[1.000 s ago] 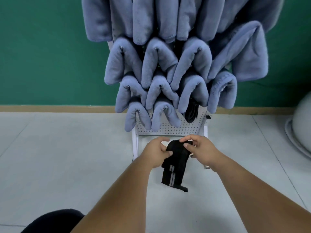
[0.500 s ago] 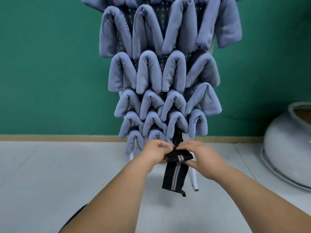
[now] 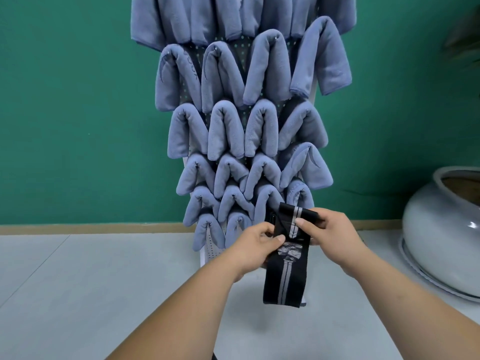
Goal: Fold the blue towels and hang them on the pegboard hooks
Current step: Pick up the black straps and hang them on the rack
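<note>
The left hand (image 3: 255, 249) and right hand (image 3: 330, 237) both pinch a black, grey-striped cloth (image 3: 285, 276) with curled fingers, low before the pegboard (image 3: 213, 249) — where folded blue towels (image 3: 226, 131) hang in rows.

A white pegboard (image 3: 212, 246) is stood on the grey tiled floor (image 3: 78, 294) and hung with rows of folded blue towels (image 3: 226, 131). Right of the pegboard, a large grey ceramic pot (image 3: 441, 224) is set.
</note>
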Demonstrator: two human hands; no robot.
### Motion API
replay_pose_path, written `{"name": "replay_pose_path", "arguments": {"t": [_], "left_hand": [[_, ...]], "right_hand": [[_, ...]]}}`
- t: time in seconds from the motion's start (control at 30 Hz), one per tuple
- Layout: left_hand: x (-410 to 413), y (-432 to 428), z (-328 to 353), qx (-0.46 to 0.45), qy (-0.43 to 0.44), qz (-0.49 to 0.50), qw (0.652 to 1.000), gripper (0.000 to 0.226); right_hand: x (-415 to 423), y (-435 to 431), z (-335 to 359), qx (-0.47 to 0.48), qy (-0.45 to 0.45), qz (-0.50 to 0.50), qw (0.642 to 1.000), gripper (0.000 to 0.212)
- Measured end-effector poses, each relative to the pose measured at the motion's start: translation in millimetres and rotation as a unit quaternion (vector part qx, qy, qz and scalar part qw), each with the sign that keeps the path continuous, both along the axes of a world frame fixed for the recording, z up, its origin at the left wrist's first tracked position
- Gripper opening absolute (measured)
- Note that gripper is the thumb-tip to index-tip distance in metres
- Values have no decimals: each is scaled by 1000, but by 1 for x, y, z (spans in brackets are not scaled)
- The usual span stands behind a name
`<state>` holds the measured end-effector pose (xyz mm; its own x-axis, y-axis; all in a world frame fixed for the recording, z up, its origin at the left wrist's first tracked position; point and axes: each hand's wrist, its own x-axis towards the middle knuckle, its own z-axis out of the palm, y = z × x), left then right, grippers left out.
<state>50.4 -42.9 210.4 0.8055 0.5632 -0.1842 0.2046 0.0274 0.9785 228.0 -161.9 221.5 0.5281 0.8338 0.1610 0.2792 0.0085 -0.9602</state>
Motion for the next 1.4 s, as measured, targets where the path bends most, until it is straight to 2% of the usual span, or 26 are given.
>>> {"name": "replay_pose_path", "arguments": {"t": [0.1, 0.17, 0.27, 0.37, 0.43, 0.5, 0.6, 0.73, 0.8, 0.87, 1.0, 1.1, 1.23, 1.3, 1.4], "left_hand": [[5, 5, -5, -7, 41, 18, 999, 31], [8, 9, -7, -36, 47, 56, 997, 27], [16, 14, -8, -129, 12, 103, 986, 22], [27, 22, -8, -219, -22, 130, 967, 31], [32, 26, -11, -226, -35, 131, 965, 33], [36, 29, -20, -181, -37, 114, 976, 24], [40, 31, -31, -148, -38, 111, 982, 28], [44, 38, -34, -143, -62, 121, 980, 37], [43, 43, -33, -145, -77, 126, 978, 41], [43, 46, -33, -153, -94, 118, 977, 47], [41, 53, -35, -154, -122, 108, 974, 57], [37, 55, -34, -119, -106, 110, 981, 53], [30, 50, -29, -57, -31, 95, 993, 25], [28, 48, -30, -40, 27, 63, 997, 37], [29, 47, -32, -47, 23, 59, 997, 42]], "right_hand": [[6, 3, -7, -4, -69, 2, 998, 7], [9, 3, -10, -11, -120, 16, 993, 17], [13, 7, -15, -45, -190, 24, 980, 36], [20, 13, -26, -70, -244, 36, 967, 46], [24, 18, -34, -91, -271, 54, 957, 49], [26, 22, -40, -107, -273, 67, 954, 47], [28, 27, -45, -121, -236, 84, 961, 47], [30, 32, -44, -122, -130, 96, 979, 49], [30, 36, -46, -102, -60, 67, 991, 45], [30, 40, -49, -94, 10, 36, 995, 49], [28, 45, -50, -99, 105, 64, 987, 62], [24, 47, -43, -70, 148, 80, 983, 49], [18, 49, -36, -32, 182, 61, 981, 42], [17, 51, -37, -14, 180, 31, 983, 43], [17, 53, -38, -7, 164, 2, 986, 47]]}}
